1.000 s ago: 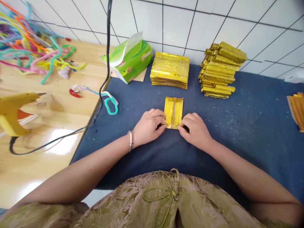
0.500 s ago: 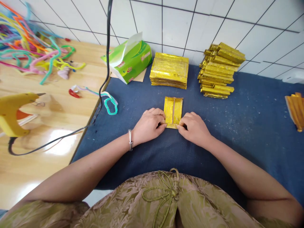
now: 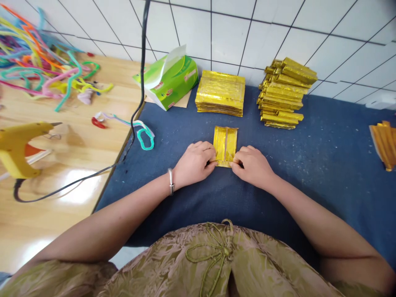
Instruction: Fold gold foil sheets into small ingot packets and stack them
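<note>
A small folded sheet of gold foil paper [image 3: 220, 144] lies on the dark blue cloth in front of me, with a narrow gap running down its middle between two folded flaps. My left hand [image 3: 198, 162] pinches its near left corner between thumb and fingers. At the near right corner, my right hand [image 3: 251, 166] grips the paper the same way. The near edge shows a narrow fold between the two hands. Behind it sits a neat stack of flat gold paper [image 3: 220, 93]. To its right is a pile of gold paper folded into narrow strips [image 3: 283, 93].
A green tissue pack [image 3: 173, 78] stands by the tiled wall. On the wooden table at left lie a yellow glue gun [image 3: 23, 142] and tangled pipe cleaners [image 3: 46, 74]. A black cable [image 3: 142, 62] hangs down and crosses the cloth's edge. More folded gold paper [image 3: 385, 144] lies far right.
Both hands keep their hold on the gold paper's near corners and have hardly moved. The view has shifted very slightly.
</note>
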Action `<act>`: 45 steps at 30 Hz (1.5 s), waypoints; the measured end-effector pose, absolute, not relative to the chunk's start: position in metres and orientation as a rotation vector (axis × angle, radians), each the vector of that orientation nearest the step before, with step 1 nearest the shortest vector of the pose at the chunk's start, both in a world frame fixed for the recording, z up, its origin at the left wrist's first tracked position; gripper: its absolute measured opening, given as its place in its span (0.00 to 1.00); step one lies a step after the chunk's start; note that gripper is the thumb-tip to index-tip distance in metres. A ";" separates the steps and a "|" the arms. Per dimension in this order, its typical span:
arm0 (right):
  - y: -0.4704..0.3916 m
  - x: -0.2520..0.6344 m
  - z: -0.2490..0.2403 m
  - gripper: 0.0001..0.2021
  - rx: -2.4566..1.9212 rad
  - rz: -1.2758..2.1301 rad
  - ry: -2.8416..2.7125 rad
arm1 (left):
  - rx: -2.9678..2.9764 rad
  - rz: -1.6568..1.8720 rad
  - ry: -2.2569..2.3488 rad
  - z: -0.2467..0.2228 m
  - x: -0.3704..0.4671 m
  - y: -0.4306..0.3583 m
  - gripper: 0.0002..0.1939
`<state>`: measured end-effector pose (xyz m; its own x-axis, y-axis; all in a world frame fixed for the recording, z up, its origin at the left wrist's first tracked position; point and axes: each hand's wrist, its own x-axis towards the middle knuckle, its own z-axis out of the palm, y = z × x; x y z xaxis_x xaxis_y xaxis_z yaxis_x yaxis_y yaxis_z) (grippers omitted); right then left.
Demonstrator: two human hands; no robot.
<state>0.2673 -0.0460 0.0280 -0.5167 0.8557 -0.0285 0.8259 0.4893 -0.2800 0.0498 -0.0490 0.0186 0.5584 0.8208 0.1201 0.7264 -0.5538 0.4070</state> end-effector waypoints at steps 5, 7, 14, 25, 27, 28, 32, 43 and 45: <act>-0.046 0.269 0.028 0.09 -1.458 0.378 -2.623 | 2.539 0.450 1.215 0.020 0.046 -0.052 0.04; -0.046 0.270 0.026 0.09 -1.443 0.379 -2.617 | 2.584 0.469 1.178 0.020 0.045 -0.053 0.06; -0.046 0.271 0.025 0.10 -1.416 0.406 -2.602 | 2.881 0.337 0.953 0.018 0.042 -0.057 0.15; -0.047 0.273 0.022 0.10 -1.411 0.461 -2.562 | 3.005 0.178 0.943 0.031 0.050 -0.072 0.16; -0.045 0.276 0.022 0.09 -1.389 0.496 -2.541 | 2.968 0.167 0.953 0.031 0.049 -0.072 0.16; -0.044 0.278 0.023 0.09 -1.373 0.524 -2.526 | 2.952 0.160 0.959 0.030 0.049 -0.072 0.16; -0.044 0.284 0.029 0.04 -1.343 0.655 -2.412 | 2.928 0.143 0.959 0.028 0.047 -0.071 0.17; -0.100 0.256 0.039 0.20 -1.065 -0.028 -2.822 | 2.929 0.110 0.969 0.033 0.047 -0.074 0.16; -0.102 0.256 0.038 0.21 -1.053 -0.098 -2.871 | 2.956 0.104 0.975 0.036 0.047 -0.081 0.16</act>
<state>0.2556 -0.1021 0.0379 -0.7603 0.6420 0.0987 0.6472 0.7616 0.0317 0.0475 -0.0807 0.0355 0.8016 0.5953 0.0548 0.5935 -0.8035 0.0467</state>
